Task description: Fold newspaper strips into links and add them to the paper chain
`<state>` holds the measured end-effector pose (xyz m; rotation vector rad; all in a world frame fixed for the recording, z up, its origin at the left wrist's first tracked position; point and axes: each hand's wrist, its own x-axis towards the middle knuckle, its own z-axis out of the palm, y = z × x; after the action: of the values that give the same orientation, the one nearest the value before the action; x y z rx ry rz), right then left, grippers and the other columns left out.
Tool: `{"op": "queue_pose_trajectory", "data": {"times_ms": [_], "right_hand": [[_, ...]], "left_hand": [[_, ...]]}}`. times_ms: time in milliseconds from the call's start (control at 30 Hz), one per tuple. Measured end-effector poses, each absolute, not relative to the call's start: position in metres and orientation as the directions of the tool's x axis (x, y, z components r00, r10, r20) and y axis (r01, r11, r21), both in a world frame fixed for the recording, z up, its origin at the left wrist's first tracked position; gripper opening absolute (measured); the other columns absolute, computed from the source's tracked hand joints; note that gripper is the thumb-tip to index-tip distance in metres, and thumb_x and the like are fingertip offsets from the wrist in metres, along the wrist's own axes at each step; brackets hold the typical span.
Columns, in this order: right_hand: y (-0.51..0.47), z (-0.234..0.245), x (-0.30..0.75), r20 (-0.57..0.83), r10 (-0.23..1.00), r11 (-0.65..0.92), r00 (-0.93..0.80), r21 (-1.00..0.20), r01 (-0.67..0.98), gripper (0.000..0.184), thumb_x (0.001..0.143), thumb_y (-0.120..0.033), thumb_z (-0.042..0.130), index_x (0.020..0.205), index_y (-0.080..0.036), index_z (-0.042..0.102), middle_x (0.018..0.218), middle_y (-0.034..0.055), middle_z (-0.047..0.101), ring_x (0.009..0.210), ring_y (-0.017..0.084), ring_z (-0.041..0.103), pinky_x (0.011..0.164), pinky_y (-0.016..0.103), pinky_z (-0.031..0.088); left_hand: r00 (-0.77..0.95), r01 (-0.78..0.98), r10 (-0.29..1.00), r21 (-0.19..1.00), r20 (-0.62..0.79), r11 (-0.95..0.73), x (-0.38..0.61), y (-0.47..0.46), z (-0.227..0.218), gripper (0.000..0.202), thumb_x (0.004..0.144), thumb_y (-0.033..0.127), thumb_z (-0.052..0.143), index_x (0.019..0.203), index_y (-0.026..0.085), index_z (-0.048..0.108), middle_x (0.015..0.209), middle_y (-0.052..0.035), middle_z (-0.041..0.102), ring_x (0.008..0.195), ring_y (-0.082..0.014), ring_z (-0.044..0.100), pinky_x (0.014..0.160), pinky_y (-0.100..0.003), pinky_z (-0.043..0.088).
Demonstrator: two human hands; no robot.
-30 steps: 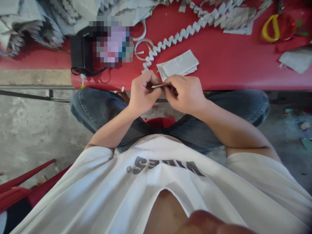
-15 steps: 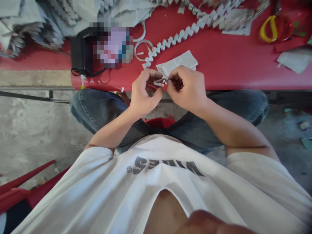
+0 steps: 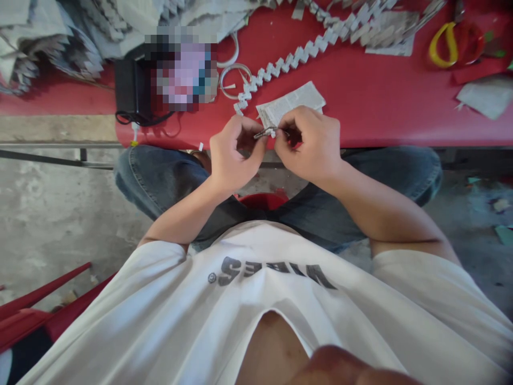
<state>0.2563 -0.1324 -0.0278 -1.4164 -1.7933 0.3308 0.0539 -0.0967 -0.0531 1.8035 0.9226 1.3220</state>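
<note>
My left hand and my right hand meet at the near edge of the red table. Both pinch a small folded strip of newspaper held between their fingertips. Just beyond the hands lies a stack of cut newspaper slips. A zigzag chain of folded newspaper pieces runs diagonally from near the hands toward the far right of the table.
A black device with a cable sits at the table's left, next to white wire loops. Heaps of newspaper fill the far left. Yellow-and-red scissors lie at the far right. My knees in jeans sit under the table edge.
The hands rose slightly toward the table edge, and the folded strip between them was turned and pressed flatter.
</note>
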Motion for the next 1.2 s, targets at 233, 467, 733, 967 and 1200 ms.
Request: {"op": "queue_pose_trajectory", "data": {"times_ms": [233, 467, 733, 967, 1200], "right_hand": [[-0.132, -0.029, 0.256, 0.445, 0.895, 0.342, -0.041, -0.622, 0.705, 0.023, 0.112, -0.046, 0.068, 0.102, -0.027, 0.074, 0.096, 0.0077, 0.081, 0.087, 0.028, 0.076, 0.085, 0.046, 0.062], [-0.130, -0.037, 0.257, 0.504, 0.857, 0.432, -0.110, -0.584, 0.688, 0.036, 0.119, -0.052, 0.054, 0.107, -0.027, 0.076, 0.098, 0.0077, 0.080, 0.090, 0.026, 0.077, 0.089, 0.046, 0.065], [-0.125, -0.044, 0.256, 0.671, 0.718, 0.631, -0.185, -0.516, 0.580, 0.030, 0.119, -0.046, 0.055, 0.120, -0.026, 0.078, 0.109, 0.0060, 0.081, 0.097, 0.023, 0.080, 0.085, 0.041, 0.068], [-0.122, -0.036, 0.254, 0.654, 0.739, 0.638, -0.163, -0.600, 0.483, 0.024, 0.115, -0.044, 0.067, 0.118, -0.029, 0.085, 0.111, 0.0073, 0.080, 0.102, 0.025, 0.079, 0.091, 0.045, 0.071], [-0.121, -0.037, 0.254, 0.563, 0.820, 0.552, -0.105, -0.729, 0.406, 0.023, 0.110, -0.051, 0.076, 0.115, -0.029, 0.084, 0.109, 0.0074, 0.083, 0.099, 0.027, 0.080, 0.092, 0.049, 0.071]], "left_hand": [[0.232, 0.107, 0.906, 0.916, 0.354, -0.386, 0.051, -0.096, -0.045, 0.036, 0.101, 0.055, 0.082, 0.089, 0.024, 0.069, 0.111, -0.0032, 0.081, 0.093, -0.0141, 0.078, 0.087, -0.034, 0.070], [0.247, -0.018, 0.876, 0.905, 0.415, -0.424, 0.057, -0.096, -0.047, 0.038, 0.098, 0.055, 0.086, 0.084, 0.022, 0.073, 0.093, -0.0004, 0.080, 0.080, -0.0105, 0.076, 0.070, -0.027, 0.064], [0.275, -0.147, 0.900, 0.940, 0.338, -0.308, 0.058, -0.082, -0.060, 0.054, 0.091, 0.068, 0.088, 0.080, 0.021, 0.065, 0.084, 0.0013, 0.072, 0.073, -0.0101, 0.075, 0.062, -0.026, 0.063], [0.275, -0.189, 0.892, 0.930, 0.359, -0.316, 0.059, -0.071, -0.075, 0.058, 0.088, 0.078, 0.086, 0.105, 0.027, 0.064, 0.085, 0.0055, 0.065, 0.069, -0.0091, 0.077, 0.065, -0.026, 0.069], [0.310, -0.157, 0.866, 0.920, 0.392, -0.360, 0.056, -0.068, -0.078, 0.051, 0.092, 0.073, 0.085, 0.113, 0.029, 0.071, 0.088, 0.0033, 0.069, 0.077, -0.0140, 0.082, 0.068, -0.031, 0.074]]}}
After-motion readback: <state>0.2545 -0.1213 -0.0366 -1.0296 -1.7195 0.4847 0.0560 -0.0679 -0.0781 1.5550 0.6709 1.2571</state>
